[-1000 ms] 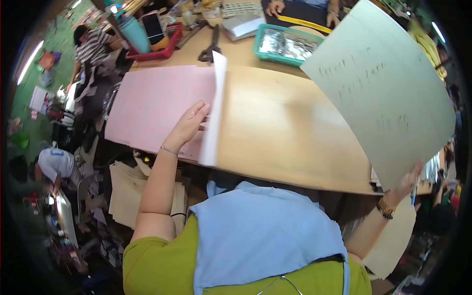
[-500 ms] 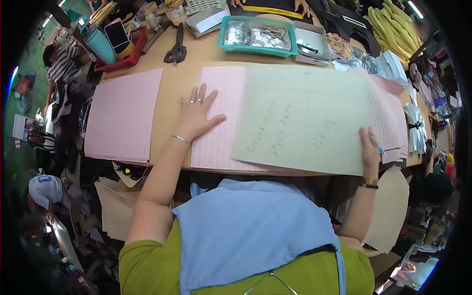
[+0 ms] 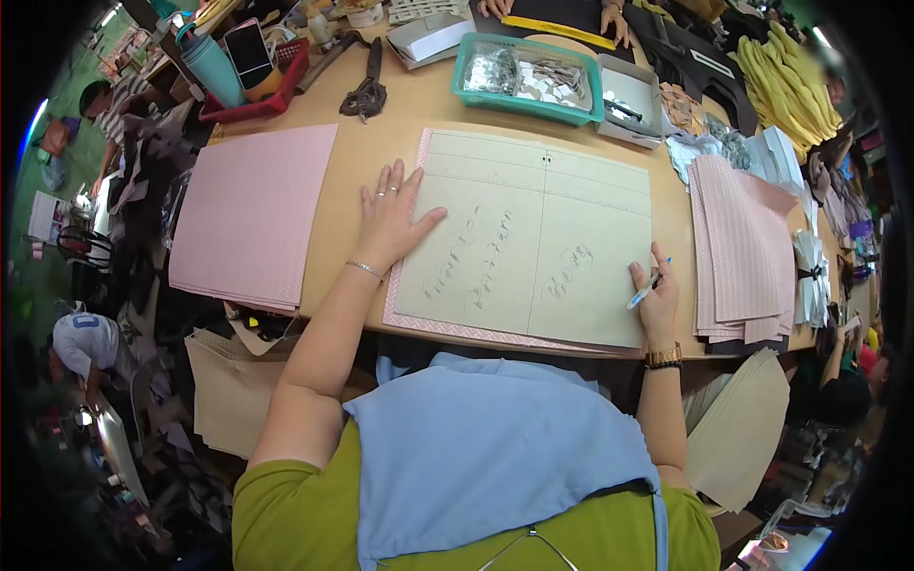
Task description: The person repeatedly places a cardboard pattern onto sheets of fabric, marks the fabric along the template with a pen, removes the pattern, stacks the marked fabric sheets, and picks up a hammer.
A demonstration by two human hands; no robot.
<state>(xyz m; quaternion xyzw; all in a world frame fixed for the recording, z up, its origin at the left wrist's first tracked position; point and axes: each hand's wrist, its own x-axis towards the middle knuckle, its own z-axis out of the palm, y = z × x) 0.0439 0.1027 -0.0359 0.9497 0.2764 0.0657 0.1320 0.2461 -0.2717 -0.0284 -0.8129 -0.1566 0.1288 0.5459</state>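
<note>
A pale green card (image 3: pixel 505 257) with handwriting and ruled lines lies over a pink patterned sheet (image 3: pixel 405 276), whose left and lower edges show. My left hand (image 3: pixel 392 219) lies spread at the card's upper left edge, fingers apart, two of them ringed. At the card's right edge is my right hand (image 3: pixel 657 293), its fingers closed around a blue and white pen (image 3: pixel 644 290). A stack of pink sheets (image 3: pixel 252 219) is to the left, and more pink pieces (image 3: pixel 743 257) lie to the right.
Along the back stand a red basket (image 3: pixel 257 108) with a bottle, scissors (image 3: pixel 367 90), a teal tray (image 3: pixel 528 107) of small parts and a grey box (image 3: pixel 628 100). A co-worker's hands (image 3: pixel 614 21) are beyond. Yellow material (image 3: pixel 785 86) lies at the back right.
The green card has come down and left onto the pink sheet, now lined up with it. My right hand has moved left with the pen. My left hand is now spread at the card's edge.
</note>
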